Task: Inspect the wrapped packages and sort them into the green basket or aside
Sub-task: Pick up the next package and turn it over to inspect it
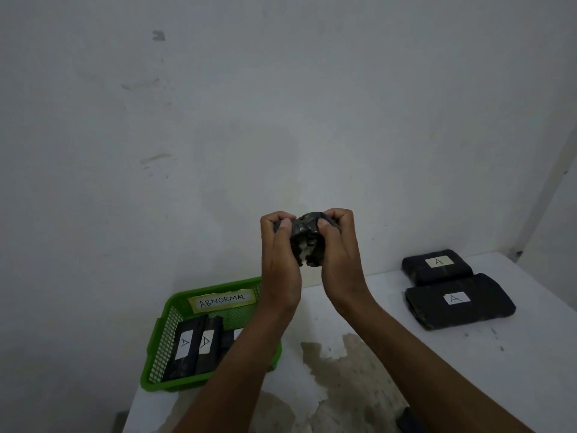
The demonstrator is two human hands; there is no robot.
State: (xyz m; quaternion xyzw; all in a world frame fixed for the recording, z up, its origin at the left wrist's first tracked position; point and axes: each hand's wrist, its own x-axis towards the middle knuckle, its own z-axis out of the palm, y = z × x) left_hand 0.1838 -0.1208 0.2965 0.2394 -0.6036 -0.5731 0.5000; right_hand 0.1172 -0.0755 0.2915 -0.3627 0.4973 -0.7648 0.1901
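Package (307,242), black wrap crumpled and scuffed pale at lower edge, is being gripped by left hand (279,254) and right hand (338,251), fingers curled round it, above table (437,354).

A pale, greyish-white wall (281,104) is filling most of the view, carrying faint scuffs, a small dark smudge (158,35) high on the left and a broad, dim stain near the middle. Dull, even light is falling across it. A white table (452,364) is standing against the wall, its top showing a large brownish worn patch (340,382) and scattered dark specks toward the right. At far right, a second wall face (559,195) is meeting the first at a corner.
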